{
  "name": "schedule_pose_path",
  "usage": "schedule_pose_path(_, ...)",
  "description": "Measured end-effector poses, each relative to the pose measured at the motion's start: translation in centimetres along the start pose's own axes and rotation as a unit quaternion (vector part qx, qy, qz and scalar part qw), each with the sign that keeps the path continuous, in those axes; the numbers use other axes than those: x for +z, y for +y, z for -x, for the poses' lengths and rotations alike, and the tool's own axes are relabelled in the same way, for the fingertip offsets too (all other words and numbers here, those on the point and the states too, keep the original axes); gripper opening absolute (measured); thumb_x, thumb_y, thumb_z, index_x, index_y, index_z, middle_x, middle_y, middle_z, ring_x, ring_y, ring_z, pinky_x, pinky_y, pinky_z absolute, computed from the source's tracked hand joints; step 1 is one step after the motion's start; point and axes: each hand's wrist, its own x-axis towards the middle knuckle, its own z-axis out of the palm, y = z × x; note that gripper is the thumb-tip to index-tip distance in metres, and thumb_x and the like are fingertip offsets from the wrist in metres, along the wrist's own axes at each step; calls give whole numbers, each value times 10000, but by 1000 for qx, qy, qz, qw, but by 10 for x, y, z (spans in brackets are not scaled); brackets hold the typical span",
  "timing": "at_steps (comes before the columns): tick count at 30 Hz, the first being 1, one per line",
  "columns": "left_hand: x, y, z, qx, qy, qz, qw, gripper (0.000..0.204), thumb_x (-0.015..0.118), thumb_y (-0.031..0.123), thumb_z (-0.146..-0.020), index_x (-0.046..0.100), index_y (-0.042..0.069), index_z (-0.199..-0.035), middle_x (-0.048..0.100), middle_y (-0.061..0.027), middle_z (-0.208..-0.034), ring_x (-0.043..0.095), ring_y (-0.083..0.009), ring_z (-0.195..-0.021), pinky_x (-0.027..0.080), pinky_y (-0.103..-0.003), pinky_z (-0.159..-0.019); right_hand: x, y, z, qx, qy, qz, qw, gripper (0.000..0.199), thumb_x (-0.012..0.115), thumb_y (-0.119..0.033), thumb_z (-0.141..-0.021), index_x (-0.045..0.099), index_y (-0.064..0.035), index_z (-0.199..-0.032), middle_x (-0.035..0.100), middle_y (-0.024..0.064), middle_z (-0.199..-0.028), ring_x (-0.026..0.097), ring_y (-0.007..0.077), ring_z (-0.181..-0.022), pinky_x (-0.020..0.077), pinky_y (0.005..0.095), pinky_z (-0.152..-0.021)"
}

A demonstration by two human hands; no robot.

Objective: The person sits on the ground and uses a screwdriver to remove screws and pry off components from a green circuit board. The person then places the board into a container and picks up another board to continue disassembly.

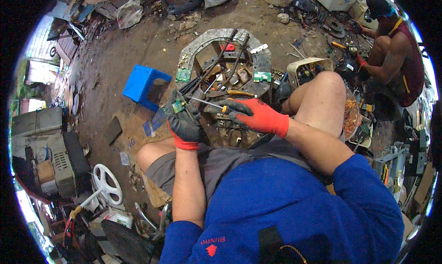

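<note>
My left hand (185, 124), in a red and black work glove, is closed round a small green circuit board (178, 106) with a metal bracket along its side. In my right hand (258, 115), gloved the same way, is a screwdriver (209, 102). Its shaft points left and its tip is close to the board; whether they touch I cannot tell. Beyond my hands stands a grey ring-shaped metal block (189, 53). One green board (184, 75) lies on its left side and another green board (262, 77) on its right. Yellow-handled pliers (240, 93) rest on the near edge.
A blue plastic stool (142, 85) stands at the left. Dark metal bars (237, 54) lean across the ring, over scrap pieces. At far right a person (391, 52) crouches among scrap. A white steering-wheel-like ring (108, 184) and an old casing (60, 158) are at lower left.
</note>
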Motion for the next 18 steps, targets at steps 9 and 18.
schedule_pose_path(9, 2, -2, -1, -5, 3, -147, 989, 609, 353, 526, -973, 429, 82, -1384, 607, -104, -1187, 574, -189, -899, 463, -293, -689, 11, 12, 7, 16, 27, 146, 989, 454, 620, -360, -824, 620, -94, -1193, 662, 186, -1046, 633, 355, -971, 508, 413, -852)
schedule_pose_path(18, -8, -8, 2, 38, -18, -342, 939, 621, 358, 558, -969, 436, 110, -1391, 636, -51, -1142, 570, -101, -763, 454, -215, -563, 11, 0, 10, -2, 49, 173, 984, 395, 608, -334, -825, 632, -139, -1168, 668, 187, -993, 632, 373, -926, 509, 432, -816)
